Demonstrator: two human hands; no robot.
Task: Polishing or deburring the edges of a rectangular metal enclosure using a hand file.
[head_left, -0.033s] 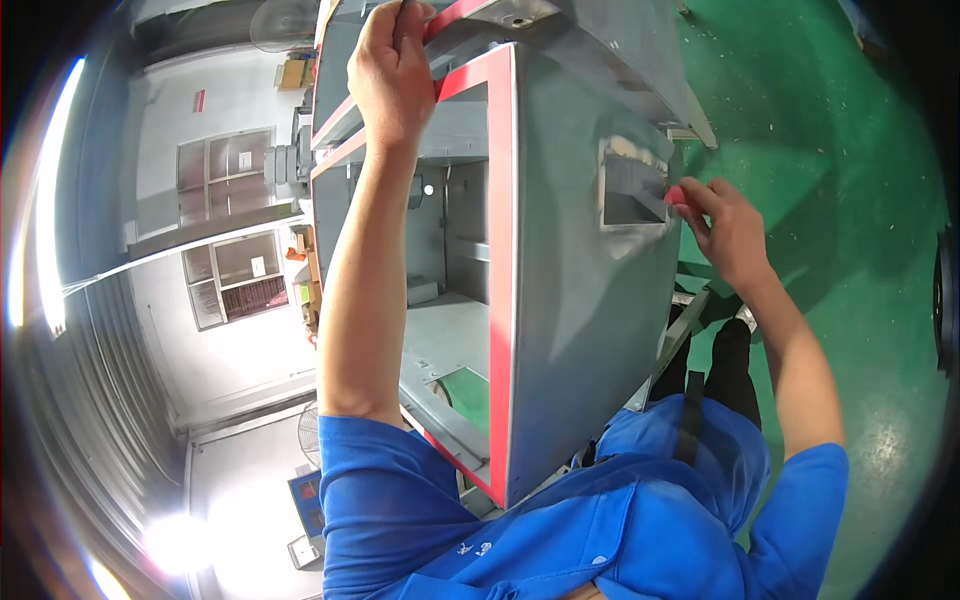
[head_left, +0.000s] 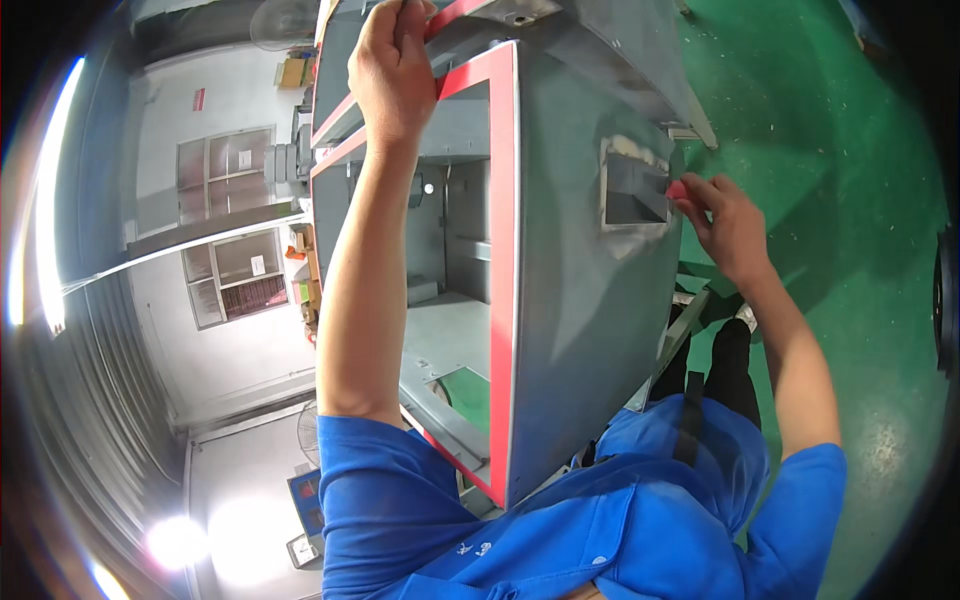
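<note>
Clearly, the relation to mind is at your right hand (head_left: 728, 222): it reaches in from the right, with thumb and fingers pinched together on a small red piece (head_left: 677, 190). That piece sits at the right-hand border of the rectangular cutout (head_left: 636, 192), so the opening lies just to your right hand's left. Whether the piece presses on the metal there you cannot tell. Its own long axis is mostly hidden by your fingers; the cutout looks slightly longer from near to far. A pale, rough band (head_left: 633, 150) edges the cutout on its far side.

Your left hand (head_left: 393, 85) is farther off, curled at the far part of the red-edged frame (head_left: 503, 250); its fingertips are lost near the view's upper edge, so you cannot tell whether it clamps or rests. Your right hand is the nearer one to the cutout.

Left of the cutout, the grey panel (head_left: 570, 260) stretches smooth to the frame. Right of your hand there is open room above the green floor (head_left: 850, 280); a pale metal bar (head_left: 702, 122) juts out just beyond your fingers, on the far side.
</note>
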